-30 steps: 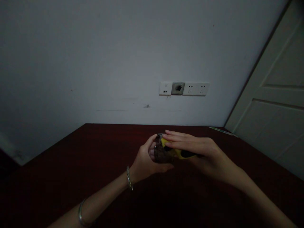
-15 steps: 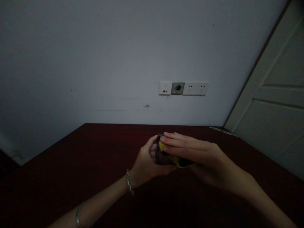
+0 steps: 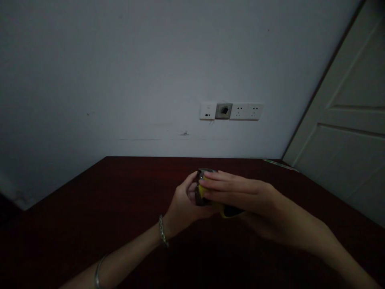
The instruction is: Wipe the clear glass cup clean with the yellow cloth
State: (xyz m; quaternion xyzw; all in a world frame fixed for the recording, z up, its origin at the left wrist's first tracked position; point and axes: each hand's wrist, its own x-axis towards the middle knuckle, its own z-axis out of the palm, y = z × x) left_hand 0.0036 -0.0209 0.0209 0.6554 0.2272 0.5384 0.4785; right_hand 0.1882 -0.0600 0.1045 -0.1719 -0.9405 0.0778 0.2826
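Shifted lower, right fingers [image 3: 237, 186] clamp the yellow-black item [image 3: 202, 192] beneath them against the container [image 3: 198, 199] that left fingers [image 3: 204, 211] clasp.

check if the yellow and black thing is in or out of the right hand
In: the right hand lies over the yellow and black thing, leaving yellow in view at the fingertips, black below.
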